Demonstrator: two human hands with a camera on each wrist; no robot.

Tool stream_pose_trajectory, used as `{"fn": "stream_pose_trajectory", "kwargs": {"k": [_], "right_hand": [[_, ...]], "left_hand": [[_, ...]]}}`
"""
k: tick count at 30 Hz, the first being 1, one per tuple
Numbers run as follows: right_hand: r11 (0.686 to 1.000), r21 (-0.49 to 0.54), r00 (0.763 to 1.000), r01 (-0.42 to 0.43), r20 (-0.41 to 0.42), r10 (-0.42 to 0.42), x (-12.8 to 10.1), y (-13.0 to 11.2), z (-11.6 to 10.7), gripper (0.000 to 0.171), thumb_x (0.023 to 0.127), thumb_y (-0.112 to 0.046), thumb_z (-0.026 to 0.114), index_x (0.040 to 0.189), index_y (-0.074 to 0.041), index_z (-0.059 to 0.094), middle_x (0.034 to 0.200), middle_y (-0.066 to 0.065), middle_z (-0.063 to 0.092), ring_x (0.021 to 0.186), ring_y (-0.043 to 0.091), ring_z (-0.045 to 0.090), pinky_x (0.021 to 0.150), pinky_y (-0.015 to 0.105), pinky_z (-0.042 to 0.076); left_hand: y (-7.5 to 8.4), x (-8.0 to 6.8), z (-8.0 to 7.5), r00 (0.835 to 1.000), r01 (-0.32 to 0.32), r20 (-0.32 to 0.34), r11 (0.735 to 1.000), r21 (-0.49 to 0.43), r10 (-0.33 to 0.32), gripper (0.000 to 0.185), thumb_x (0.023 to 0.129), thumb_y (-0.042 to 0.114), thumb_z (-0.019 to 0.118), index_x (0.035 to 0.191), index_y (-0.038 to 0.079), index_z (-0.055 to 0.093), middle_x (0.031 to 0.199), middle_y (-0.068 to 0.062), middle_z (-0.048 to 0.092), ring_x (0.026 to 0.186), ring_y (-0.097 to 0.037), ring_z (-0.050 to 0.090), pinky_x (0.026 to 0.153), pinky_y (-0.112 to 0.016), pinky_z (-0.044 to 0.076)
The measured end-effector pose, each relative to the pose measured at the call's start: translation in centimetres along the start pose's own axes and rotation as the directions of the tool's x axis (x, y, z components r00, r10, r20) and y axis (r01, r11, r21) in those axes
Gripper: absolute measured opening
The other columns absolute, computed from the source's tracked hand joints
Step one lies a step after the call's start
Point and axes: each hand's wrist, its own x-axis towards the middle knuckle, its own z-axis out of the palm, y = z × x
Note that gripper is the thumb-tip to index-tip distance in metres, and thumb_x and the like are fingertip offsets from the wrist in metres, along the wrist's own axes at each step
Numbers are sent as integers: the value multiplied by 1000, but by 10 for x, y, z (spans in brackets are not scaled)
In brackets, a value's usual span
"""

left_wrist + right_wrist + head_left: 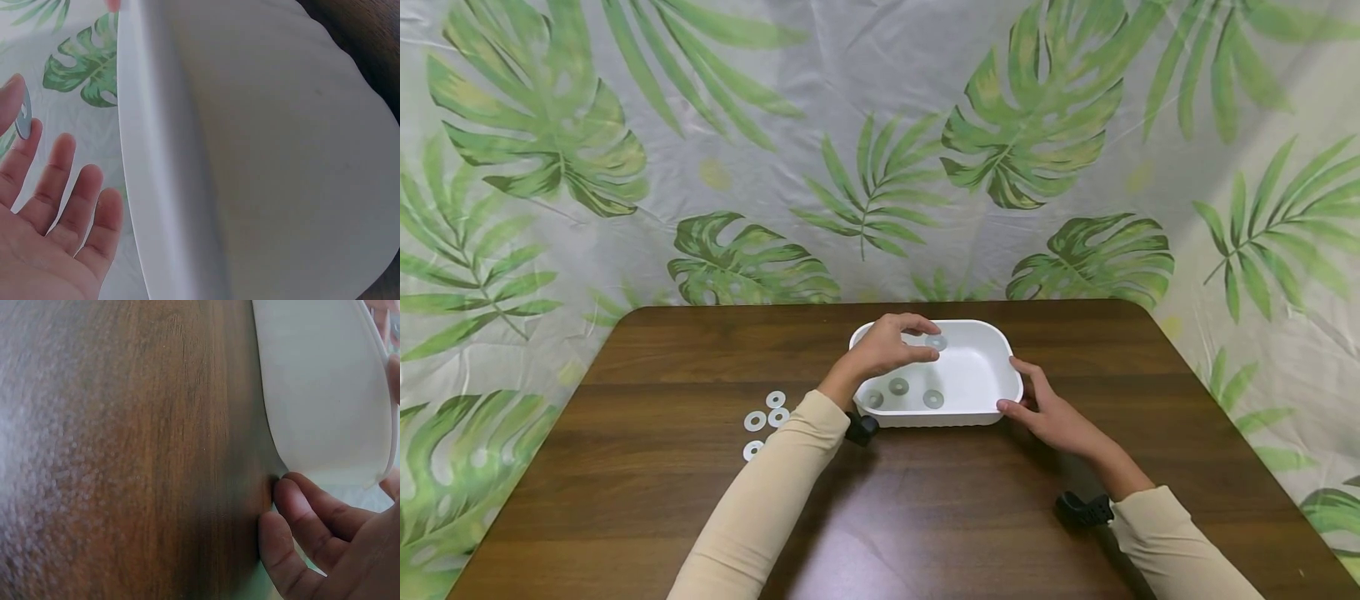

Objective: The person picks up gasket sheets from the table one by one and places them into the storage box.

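Flat washer (24, 128) held over the white tray (973, 375), left hand (887, 346) on it.
Left hand pinches it thumb-to-finger; tray sits below, long axis running left-right to the person. Right hand (1048, 408) grips the tray's right end. At least four loose washers (769, 400) lie on the tabletop (670, 400), left of the tray: left hand's nearer.

Looks to me like a simple indoor table set-up, home or studio I can't tell: a dark wood-grain table (925, 508) with rounded corners, and right behind it a creased, pale cloth (880, 67) hung like a backdrop and reaching round both its sides, printed all over with big green palm and monstera leaves
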Motion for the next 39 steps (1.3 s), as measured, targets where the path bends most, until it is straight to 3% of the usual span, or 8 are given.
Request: {"fn": "stream_pose_trajectory", "kwargs": {"k": [8, 16, 20, 28, 36, 39], "right_hand": [[999, 1, 999, -39, 22, 39, -1, -5, -1, 79, 100, -24, 59, 155, -4, 4, 136, 37, 49, 117, 38, 60, 82, 18, 51], [998, -16, 998, -56, 12, 56, -3, -2, -3, 81, 100, -25, 59, 155, -4, 4, 132, 35, 51, 115, 37, 61, 83, 26, 54], [999, -18, 999, -38, 11, 38, -2, -1, -2, 81, 100, -24, 60, 155, -5, 5, 134, 34, 50, 115, 36, 61, 83, 25, 54], [1000, -4, 1000, -2, 2, 2, 0, -4, -2, 80, 99, -21, 62, 153, -3, 7, 123, 30, 55, 101, 24, 60, 75, 19, 49], [999, -7, 999, -35, 4, 35, -1, -2, -2, 81, 99, -24, 62, 154, -3, 6, 128, 32, 52, 106, 31, 59, 78, 18, 48], [999, -5, 999, -43, 7, 43, 0, -2, -1, 81, 99, -25, 61, 155, -5, 6, 126, 31, 54, 106, 31, 59, 78, 19, 48]], "left_hand": [[3, -6, -8, 998, 57, -1, 998, 8, -57, 44, 89, 31, 73, 129, 16, 63, 141, -5, 57, 138, -26, 48, 109, -44, 44], [10, -30, -37, 999, 35, -16, 998, -57, -35, 41, 96, 31, 65, 133, 15, 59, 142, -5, 57, 141, -26, 45, 113, -46, 41], [11, -53, -56, 999, 14, -41, 998, -57, -17, 38, 96, 28, 64, 131, 15, 60, 139, -7, 59, 139, -27, 47, 111, -47, 43], [8, -111, -82, 994, -77, -71, 991, 113, 85, 30, 95, 21, 67, 123, 13, 64, 129, -7, 64, 119, -26, 62, 96, -47, 52], [-18, -165, -92, 997, -34, -62, 984, 175, 46, 24, 96, 20, 65, 120, 16, 65, 128, -6, 64, 116, -26, 63, 93, -47, 52], [-28, -181, -90, 996, -8, -82, 984, 180, 23, 21, 97, 22, 65, 118, 18, 66, 126, -5, 65, 107, -19, 65, 89, -38, 54]]}}
